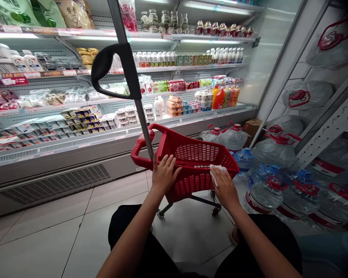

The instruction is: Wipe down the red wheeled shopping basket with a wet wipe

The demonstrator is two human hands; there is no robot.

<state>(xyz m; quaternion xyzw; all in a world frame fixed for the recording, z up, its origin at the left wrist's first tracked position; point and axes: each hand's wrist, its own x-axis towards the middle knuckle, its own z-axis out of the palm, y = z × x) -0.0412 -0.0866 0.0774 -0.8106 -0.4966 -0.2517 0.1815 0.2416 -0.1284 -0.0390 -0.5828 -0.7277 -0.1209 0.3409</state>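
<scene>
A small red plastic shopping cart [188,152] with lattice sides stands on wheels before my knees. My left hand [164,174] lies on the near rim at the handle end, its fingers stretched out and spread. At the other end, my right hand [224,188] presses a folded white cloth [217,168] against the near rim; the fingers partly cover it, and whether it is fabric or paper I cannot tell. A grey pole [143,119] rises at the cart's handle [137,154] and carries a black loop-shaped grip [116,71] higher up.
Behind the cart runs an open refrigerated display case [75,141] stocked with yogurts, bottles and packets. Large water jugs [266,193] crowd the floor on the right, beside a white perforated shelf post [330,123]. Pale floor tiles [46,231] stretch out on the left.
</scene>
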